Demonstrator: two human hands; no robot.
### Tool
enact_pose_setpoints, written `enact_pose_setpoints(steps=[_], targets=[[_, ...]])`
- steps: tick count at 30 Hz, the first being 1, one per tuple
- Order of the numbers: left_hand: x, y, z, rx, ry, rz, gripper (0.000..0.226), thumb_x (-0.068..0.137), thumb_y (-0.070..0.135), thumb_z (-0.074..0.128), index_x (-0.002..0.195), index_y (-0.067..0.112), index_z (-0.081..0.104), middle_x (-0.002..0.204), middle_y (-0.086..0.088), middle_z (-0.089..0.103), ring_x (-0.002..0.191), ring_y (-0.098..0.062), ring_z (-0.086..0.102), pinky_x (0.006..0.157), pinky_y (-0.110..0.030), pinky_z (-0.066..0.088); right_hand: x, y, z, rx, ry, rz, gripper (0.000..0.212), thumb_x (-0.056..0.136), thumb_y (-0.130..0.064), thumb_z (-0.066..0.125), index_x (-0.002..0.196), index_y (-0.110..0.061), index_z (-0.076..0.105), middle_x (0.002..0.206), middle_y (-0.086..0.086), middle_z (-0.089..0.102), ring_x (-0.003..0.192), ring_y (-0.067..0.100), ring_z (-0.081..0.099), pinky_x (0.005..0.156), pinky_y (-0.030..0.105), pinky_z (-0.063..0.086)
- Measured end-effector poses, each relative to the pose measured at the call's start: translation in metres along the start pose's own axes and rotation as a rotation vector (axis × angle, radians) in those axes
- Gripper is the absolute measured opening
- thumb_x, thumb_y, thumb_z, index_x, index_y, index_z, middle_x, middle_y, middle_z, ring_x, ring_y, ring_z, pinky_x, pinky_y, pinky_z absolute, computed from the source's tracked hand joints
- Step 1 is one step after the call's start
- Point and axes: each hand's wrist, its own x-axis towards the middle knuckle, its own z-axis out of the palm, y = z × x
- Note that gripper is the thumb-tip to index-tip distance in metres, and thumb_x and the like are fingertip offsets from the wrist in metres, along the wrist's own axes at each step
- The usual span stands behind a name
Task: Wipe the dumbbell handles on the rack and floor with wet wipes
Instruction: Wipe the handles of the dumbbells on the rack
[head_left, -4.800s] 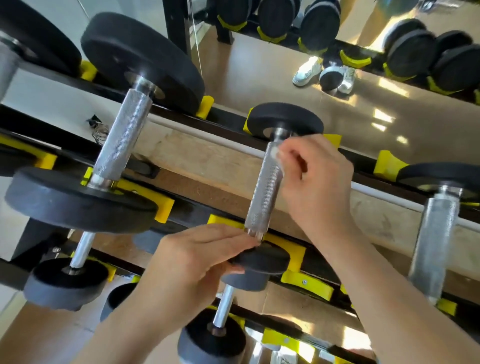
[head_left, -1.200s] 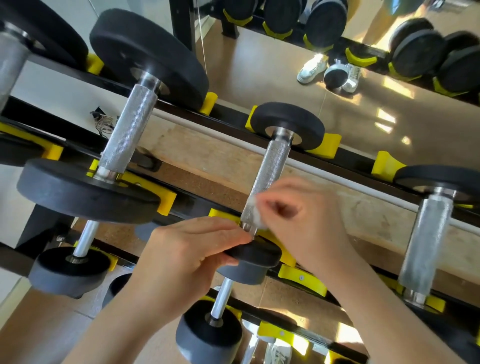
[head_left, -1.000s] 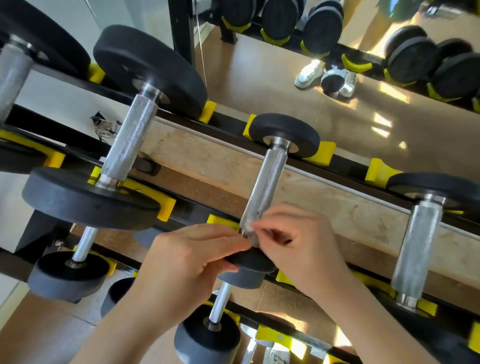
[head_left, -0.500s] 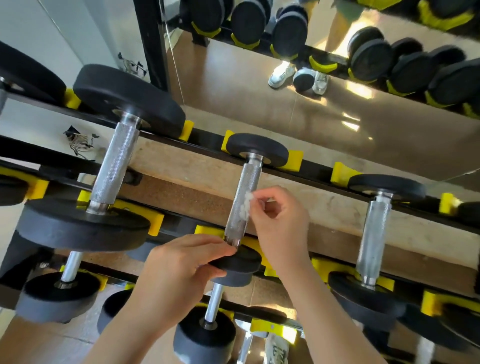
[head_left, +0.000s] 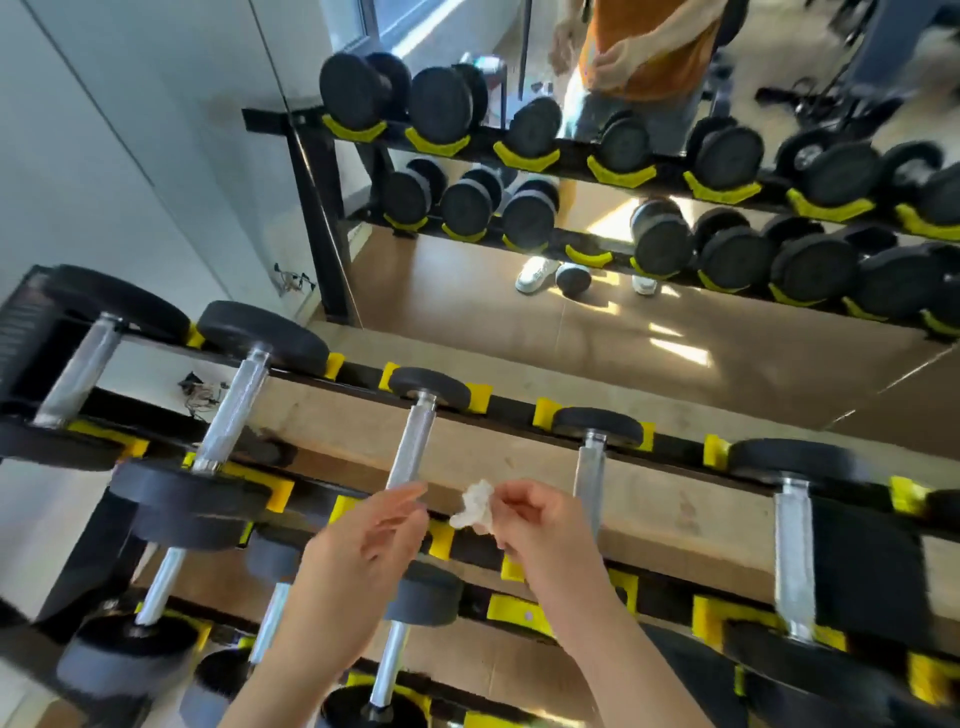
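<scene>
A crumpled white wet wipe (head_left: 474, 505) is pinched in my right hand (head_left: 535, 525), held in the air just right of the small dumbbell's knurled steel handle (head_left: 413, 447). My left hand (head_left: 363, 545) hovers open in front of that handle's lower end, fingers spread, touching nothing I can make out. That dumbbell lies on the rack's top tier (head_left: 675, 447) with its far black plate (head_left: 428, 383) in a yellow cradle. Another small dumbbell handle (head_left: 589, 467) stands just right of my right hand.
Bigger dumbbells (head_left: 234, 410) lie to the left and one (head_left: 792, 545) to the right on the same tier; lower tiers hold more. A wall mirror (head_left: 675, 332) behind reflects the rack, a person's legs and white shoes. A white wall is at left.
My right hand has lifted the wipe off the handle and moved right. My left hand has let go of the near plate and opened. The view has tilted up and pulled back.
</scene>
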Motion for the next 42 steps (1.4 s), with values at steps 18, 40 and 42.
enact_pose_setpoints(steps=[18, 40, 42], targets=[[-0.217, 0.205, 0.183, -0.405, -0.050, 0.119, 0.008, 0.081, 0.024, 0.076, 0.082, 0.016, 0.075, 0.072, -0.004, 0.070, 0.068, -0.015, 0.062, 0.067, -0.035, 0.051, -0.217, -0.049, -0.243, 0.006, 0.044, -0.310, 0.012, 0.086, -0.011, 0.068, 0.089, -0.023, 0.067, 0.071, -0.004, 0.070, 0.062, 0.009, 0.063, 0.059, 0.022, 0.051], [-0.135, 0.164, 0.167, -0.499, -0.131, -0.099, 0.013, 0.078, 0.021, 0.069, 0.083, 0.011, 0.076, 0.064, 0.000, 0.066, 0.059, -0.007, 0.057, 0.056, -0.017, 0.046, -0.136, -0.043, -0.208, 0.303, 0.028, 0.130, 0.019, 0.094, -0.015, 0.058, 0.081, -0.014, 0.072, 0.077, 0.002, 0.073, 0.073, 0.015, 0.069, 0.064, 0.027, 0.052], [-0.125, 0.160, 0.162, -0.388, -0.188, -0.076, 0.010, 0.085, 0.014, 0.068, 0.080, 0.017, 0.076, 0.063, 0.001, 0.066, 0.059, -0.007, 0.057, 0.056, -0.017, 0.046, -0.128, -0.042, -0.203, 0.242, 0.080, 0.118, 0.018, 0.095, -0.017, 0.057, 0.083, -0.017, 0.070, 0.075, -0.003, 0.072, 0.075, 0.014, 0.068, 0.063, 0.025, 0.053]])
